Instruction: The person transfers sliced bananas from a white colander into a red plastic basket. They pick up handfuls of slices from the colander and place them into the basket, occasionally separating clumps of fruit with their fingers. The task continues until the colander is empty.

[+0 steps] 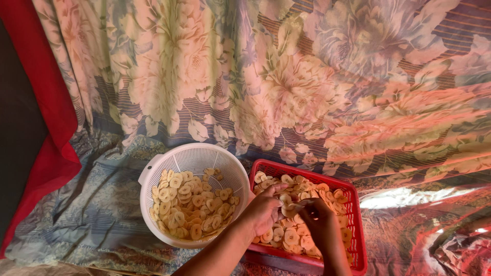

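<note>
At the lower centre of the frame, a pale chip [290, 208] is pinched between the left hand [266, 209] and right hand [319, 222] over the red basket [353, 225]. The white colander [153, 176] is already about half filled; many chips are left in the basket.

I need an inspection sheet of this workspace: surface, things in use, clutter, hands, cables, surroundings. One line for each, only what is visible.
Surface: floral cloth, wrinkled, spread under everything.
Things in use: white colander, partly filled with pale round slices; red basket touching its right side, also holding slices.
Clutter: nothing seen.
Hands: left hand and right hand meet over the red basket, fingers pinching one slice between them.
Cables: nothing seen.
Surroundings: floral curtain hangs behind; red fabric at the left edge; a bright sunlit patch on the cloth at right.
</note>
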